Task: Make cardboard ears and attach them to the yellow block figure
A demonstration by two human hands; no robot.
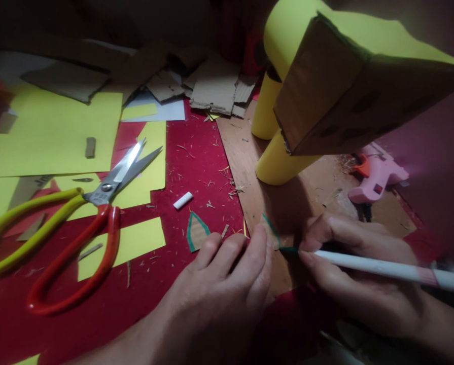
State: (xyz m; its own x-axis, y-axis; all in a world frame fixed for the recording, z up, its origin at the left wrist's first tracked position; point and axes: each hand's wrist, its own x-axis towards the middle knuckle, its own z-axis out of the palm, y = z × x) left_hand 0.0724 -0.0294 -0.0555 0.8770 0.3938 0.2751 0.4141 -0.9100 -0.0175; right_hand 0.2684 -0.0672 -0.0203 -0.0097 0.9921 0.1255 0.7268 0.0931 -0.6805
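My right hand [359,274] grips a white marker [375,266] with a green tip. The tip touches the edge of a small cardboard piece [269,230] that has a green line along its border. Fingers of my left hand [230,274] press down on this piece, partly covering it. Just left of those fingers lies a second pointed cardboard piece [198,232] edged in green. Beyond my hands stands a box-like cardboard model [325,86] on yellow tube legs [283,162].
Large scissors [107,187] with yellow and red handles lie partly open at left, over yellow paper sheets [51,132]. Cardboard scraps [215,86] are piled at the back. A pink glue gun [379,175] lies at right. A small white stick [183,200] rests on the red surface.
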